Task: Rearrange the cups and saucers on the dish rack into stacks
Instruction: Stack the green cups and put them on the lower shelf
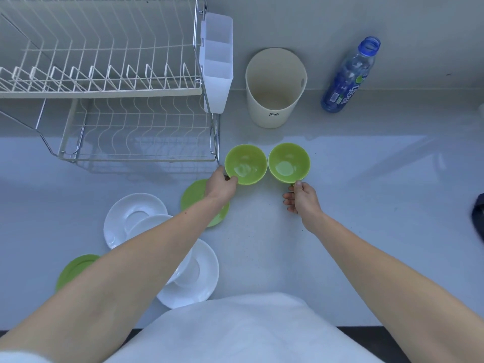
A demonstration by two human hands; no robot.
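Two green cups stand side by side on the counter, just right of the dish rack [136, 127]. My left hand [221, 186] grips the left green cup [246, 163] at its near rim. My right hand [302, 199] pinches the handle of the right green cup [288, 161]. A green saucer [193, 195] lies under my left wrist. Nearer to me lie white saucers [131, 213] [199, 276], overlapping, partly hidden by my left forearm. Another green saucer [76, 268] sits at the lower left. Both rack tiers hold no dishes.
A white cutlery holder [217, 61] hangs on the rack's right side. Behind the cups stands a cream tub [275, 85], and a blue plastic bottle [348, 77] leans against the back wall. A dark object [478, 216] shows at the right edge.
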